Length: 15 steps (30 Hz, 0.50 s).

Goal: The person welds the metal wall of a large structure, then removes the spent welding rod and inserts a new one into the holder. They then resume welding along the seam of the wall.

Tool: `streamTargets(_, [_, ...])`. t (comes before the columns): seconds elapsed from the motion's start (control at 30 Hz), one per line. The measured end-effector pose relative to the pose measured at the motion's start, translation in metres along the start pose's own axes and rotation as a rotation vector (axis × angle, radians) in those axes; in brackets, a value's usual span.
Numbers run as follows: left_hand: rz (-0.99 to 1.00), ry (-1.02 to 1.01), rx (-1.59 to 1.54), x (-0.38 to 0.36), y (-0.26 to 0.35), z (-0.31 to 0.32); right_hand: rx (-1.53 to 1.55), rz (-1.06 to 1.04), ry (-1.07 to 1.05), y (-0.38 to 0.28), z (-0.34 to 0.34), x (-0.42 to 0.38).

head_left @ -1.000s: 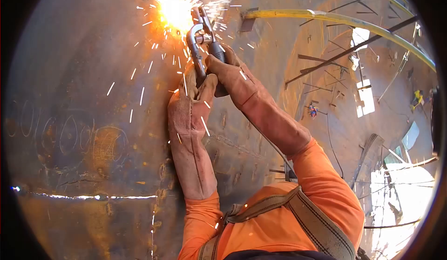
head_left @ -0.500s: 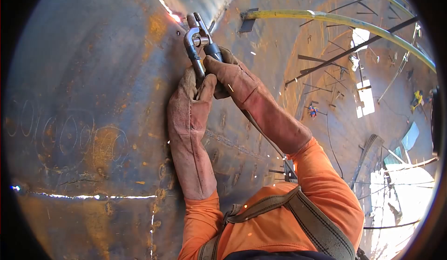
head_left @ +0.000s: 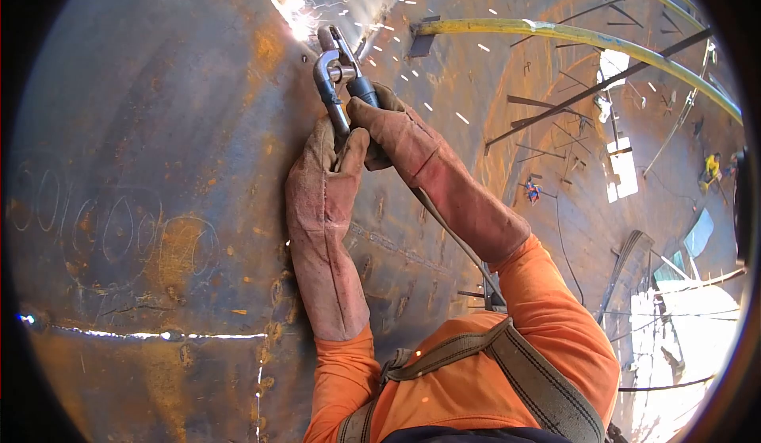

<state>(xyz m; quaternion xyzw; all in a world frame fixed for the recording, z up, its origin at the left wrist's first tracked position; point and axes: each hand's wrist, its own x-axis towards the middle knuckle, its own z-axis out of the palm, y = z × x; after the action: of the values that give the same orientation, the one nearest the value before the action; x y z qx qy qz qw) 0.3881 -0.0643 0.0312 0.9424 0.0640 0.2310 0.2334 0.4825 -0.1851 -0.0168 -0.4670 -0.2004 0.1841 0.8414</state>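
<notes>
Both my hands wear long reddish leather gloves and meet at a metal electrode holder (head_left: 326, 78). My left hand (head_left: 329, 161) is closed round the lower end of its curved grey arm. The black grip (head_left: 362, 90) is in my right hand (head_left: 384, 126), whose fingers are partly hidden behind it. A cable (head_left: 452, 225) runs down from beneath the right glove. Just beyond the holder's jaws, a bright arc (head_left: 300, 21) glows on a seam in the rusty steel plate (head_left: 158, 126), throwing sparks. The glare hides the electrode's tip.
A yellow curved pipe (head_left: 507, 26) crosses the upper right, with dark metal bars (head_left: 587, 94) around it. Light shows through a slit (head_left: 158, 334) in the plate at lower left. Far below on the right are a person in yellow (head_left: 709, 172) and another small figure (head_left: 532, 190).
The small red glow at the seam has become a large white flare, with many more sparks flying to the right. My hands and the holder have hardly moved.
</notes>
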Motion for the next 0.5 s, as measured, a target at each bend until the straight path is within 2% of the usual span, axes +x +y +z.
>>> streamTargets(0.5, [-0.095, -0.010, 0.155, -0.009, -0.013, -0.002, 0.053, -0.042, 0.005, 0.011, 0.004, 0.009])
